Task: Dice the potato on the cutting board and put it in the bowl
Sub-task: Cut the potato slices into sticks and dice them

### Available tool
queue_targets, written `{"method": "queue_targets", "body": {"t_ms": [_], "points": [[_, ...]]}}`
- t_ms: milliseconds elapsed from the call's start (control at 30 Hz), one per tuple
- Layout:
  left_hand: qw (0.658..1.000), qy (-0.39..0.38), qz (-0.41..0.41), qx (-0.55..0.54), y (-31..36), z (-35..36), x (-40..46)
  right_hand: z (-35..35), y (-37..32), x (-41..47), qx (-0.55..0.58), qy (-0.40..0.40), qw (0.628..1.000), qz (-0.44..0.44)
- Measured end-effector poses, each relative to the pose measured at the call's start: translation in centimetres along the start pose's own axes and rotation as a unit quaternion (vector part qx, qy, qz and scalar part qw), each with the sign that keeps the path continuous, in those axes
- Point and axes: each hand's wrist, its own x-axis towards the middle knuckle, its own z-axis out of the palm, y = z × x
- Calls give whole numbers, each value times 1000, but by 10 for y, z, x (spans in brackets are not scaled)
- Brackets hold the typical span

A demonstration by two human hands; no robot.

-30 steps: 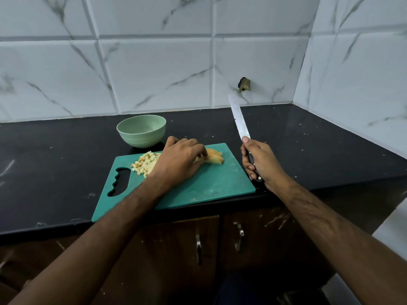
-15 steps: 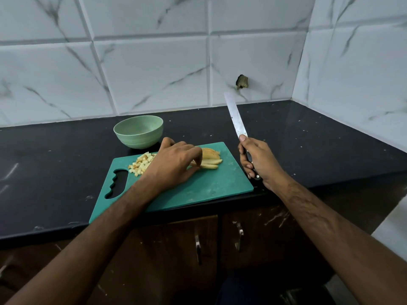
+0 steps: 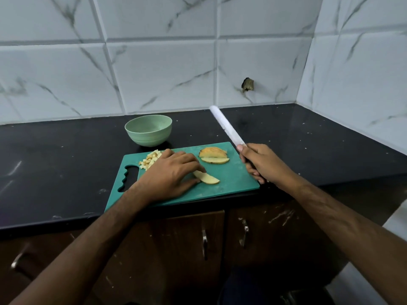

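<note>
I judge it partway — diced cubes (image 3: 150, 161) heaped at the cutting board's (image 3: 233, 179) far-left corner, bowl (image 3: 148, 129) unfilled, my left hand (image 3: 170, 176) pinching one potato slice (image 3: 206, 177) mid-board, my right hand (image 3: 263, 164) gripping the raised knife (image 3: 226, 126) — stacked slices (image 3: 213, 155) remain uncut.

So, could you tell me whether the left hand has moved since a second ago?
Yes. The left hand has drawn a potato slice toward the cutting board's near edge, away from the remaining slices.
</note>
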Motion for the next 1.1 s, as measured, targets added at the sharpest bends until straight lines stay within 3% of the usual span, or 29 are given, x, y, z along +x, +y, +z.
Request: {"method": "queue_targets", "body": {"t_ms": [167, 267, 400, 567, 1100], "points": [[1000, -24, -4, 2, -5, 7, 1, -7, -19, -29, -190, -135, 970, 76], [999, -32, -5, -13, -3, 11, 8, -4, -30, -40, -286, -163, 938, 105], [1000, -11, -2, -17, -1, 12, 13, 9, -36, -53, -379, -151, 906, 115], [999, 11, -16, -40, 1, 12, 10, 29, -40, -66, -360, -146, 914, 119], [995, 16, -32, -95, 9, 1, 9, 47, -51, -76, -531, -69, 843, 49]]}}
